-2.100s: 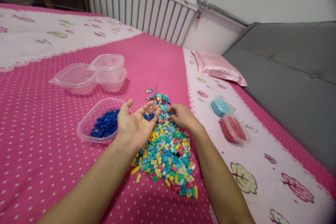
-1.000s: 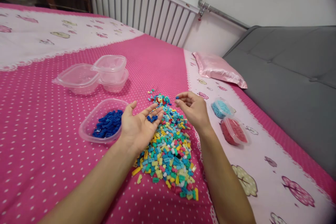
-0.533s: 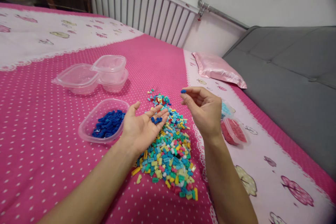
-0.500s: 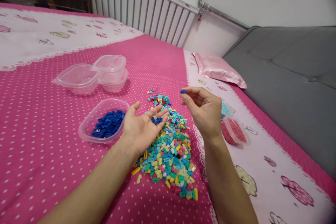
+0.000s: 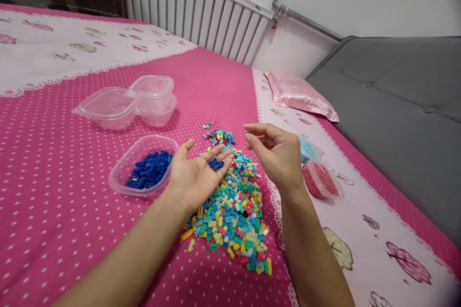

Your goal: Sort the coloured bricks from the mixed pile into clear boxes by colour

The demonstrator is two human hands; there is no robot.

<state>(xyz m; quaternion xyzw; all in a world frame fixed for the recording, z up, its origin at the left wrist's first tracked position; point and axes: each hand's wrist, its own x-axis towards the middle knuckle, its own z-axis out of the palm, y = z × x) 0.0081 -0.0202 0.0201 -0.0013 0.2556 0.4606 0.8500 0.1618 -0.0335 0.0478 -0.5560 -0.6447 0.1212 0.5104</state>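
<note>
My left hand [image 5: 192, 172] is palm up over the pile, fingers stretched out, and carries a few small blue building bricks [image 5: 216, 164] on its fingers. Just right of it, my right hand [image 5: 275, 153] hovers with thumb and forefinger apart and nothing seen between them. Beneath both hands spreads a pile of mixed toy bricks [image 5: 234, 220] in yellow, green, light blue, pink and white. Beside my left hand a clear plastic tub [image 5: 118, 184] holds many dark blue bricks [image 5: 149, 170].
Stacked clear tubs [image 5: 108, 105] stand at the far left. Right of my right arm are a tub of red bricks [image 5: 322, 181] and one of light blue bricks [image 5: 308, 149]. Beyond lie a pink pillow [image 5: 300, 96] and a grey headboard [image 5: 392, 100]; a radiator [image 5: 201, 7] lines the wall.
The blue brick that was pinched in my right hand now lies with the others on my left fingers. My right thumb and forefinger have parted.
</note>
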